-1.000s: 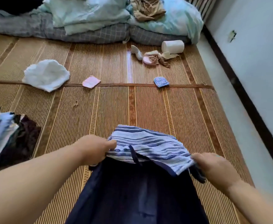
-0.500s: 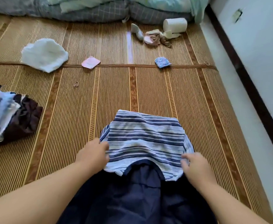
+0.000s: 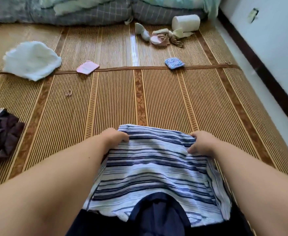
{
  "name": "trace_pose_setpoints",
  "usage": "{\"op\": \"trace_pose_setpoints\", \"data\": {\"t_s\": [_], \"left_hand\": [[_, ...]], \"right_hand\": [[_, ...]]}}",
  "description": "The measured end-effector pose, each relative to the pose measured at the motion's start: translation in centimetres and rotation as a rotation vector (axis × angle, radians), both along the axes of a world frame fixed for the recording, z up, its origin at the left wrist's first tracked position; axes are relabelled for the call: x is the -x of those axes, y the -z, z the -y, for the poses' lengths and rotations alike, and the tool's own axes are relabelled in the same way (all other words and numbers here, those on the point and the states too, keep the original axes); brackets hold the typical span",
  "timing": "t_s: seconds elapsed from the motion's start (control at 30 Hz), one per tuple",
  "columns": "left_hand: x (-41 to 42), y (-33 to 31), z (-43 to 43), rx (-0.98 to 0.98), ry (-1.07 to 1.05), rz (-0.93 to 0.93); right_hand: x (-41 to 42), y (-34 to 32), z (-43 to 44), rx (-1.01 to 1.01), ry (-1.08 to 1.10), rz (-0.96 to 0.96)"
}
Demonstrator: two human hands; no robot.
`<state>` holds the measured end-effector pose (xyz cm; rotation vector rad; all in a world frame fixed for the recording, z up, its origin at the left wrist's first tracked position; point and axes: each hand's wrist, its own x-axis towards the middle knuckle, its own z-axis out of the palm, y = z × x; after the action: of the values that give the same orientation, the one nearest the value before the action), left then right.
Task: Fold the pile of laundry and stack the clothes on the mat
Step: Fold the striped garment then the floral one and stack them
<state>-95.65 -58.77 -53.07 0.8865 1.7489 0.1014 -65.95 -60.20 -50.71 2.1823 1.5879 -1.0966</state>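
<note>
On the woven mat [image 3: 156,99], right before the person, both hands — left hand [image 3: 116,137] and right hand [image 3: 200,143] — are pinching the far corners of the striped garment [image 3: 150,169]. Pulling them evenly toward the body should be keeping the fold square.

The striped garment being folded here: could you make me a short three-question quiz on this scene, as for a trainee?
1. True or false: both hands hold the far edge of the striped garment.
2. Multiple choice: the toilet paper roll lies (A) at the far right by the bedding, (B) on the dark clothes pile, (C) under the left hand.
3. Fill in: the small pink item lies right of the crumpled ____ cloth.

Key: 1 true, the right hand grips too; 2 A; 3 white.
</note>
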Motion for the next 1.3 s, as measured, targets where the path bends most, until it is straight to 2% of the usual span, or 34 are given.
{"op": "trace_pose_setpoints", "data": {"t_s": [0.07,0.17,0.37,0.47,0.6,0.73,0.83,0.97,1.03,1.07,1.13,1.2,1.3], "left_hand": [[0.3,-1.1,0.1,0.059,-0.007,0.093],[0.5,-3.4,-0.9,-0.038,0.033,0.118],[1.2,-10.0,-3.8,-0.404,0.135,0.078],[1.8,-12.0,-2.7,-0.575,0.216,-0.06],[2.8,-12.7,3.1,-0.558,0.336,-0.083],[3.5,-11.1,11.5,-0.769,0.784,-0.356],[3.4,-9.7,17.6,-0.638,0.914,-0.371],[1.9,-8.8,24.6,-0.573,1.072,-0.424],[1.2,-7.6,26.7,-0.517,1.103,-0.497],[1.2,-6.5,27.5,-0.474,1.082,-0.501],[1.2,-4.9,28.0,-0.312,1.071,-0.524],[1.2,-3.7,27.7,-0.281,1.012,-0.509],[1.5,-2.4,25.8,-0.537,0.906,-0.54]], "right_hand": [[0.1,-0.8,-0.2,0.036,-0.089,0.04],[-0.4,-3.4,-1.2,-0.108,-0.154,0.142],[-1.2,-8.6,-2.8,-0.674,-0.13,0.194],[-1.3,-10.1,-0.3,-0.906,-0.21,0.157],[-1.2,-10.4,6.9,-1.114,-0.374,0.098],[-2.3,-8.9,15.3,-1.03,-0.45,0.115],[-3.3,-7.6,20.7,-0.938,-0.473,0.16],[-4.0,-6.2,26.9,-0.745,-0.444,0.193],[-3.6,-5.1,29.0,-0.502,-0.406,0.204],[-3.0,-4.5,29.6,-0.313,-0.377,0.218],[-1.8,-3.1,30.4,-0.088,-0.275,0.223],[0.1,-2.1,30.0,-0.042,-0.09,0.198],[3.5,-1.0,28.8,-0.193,0.164,0.147]]}}
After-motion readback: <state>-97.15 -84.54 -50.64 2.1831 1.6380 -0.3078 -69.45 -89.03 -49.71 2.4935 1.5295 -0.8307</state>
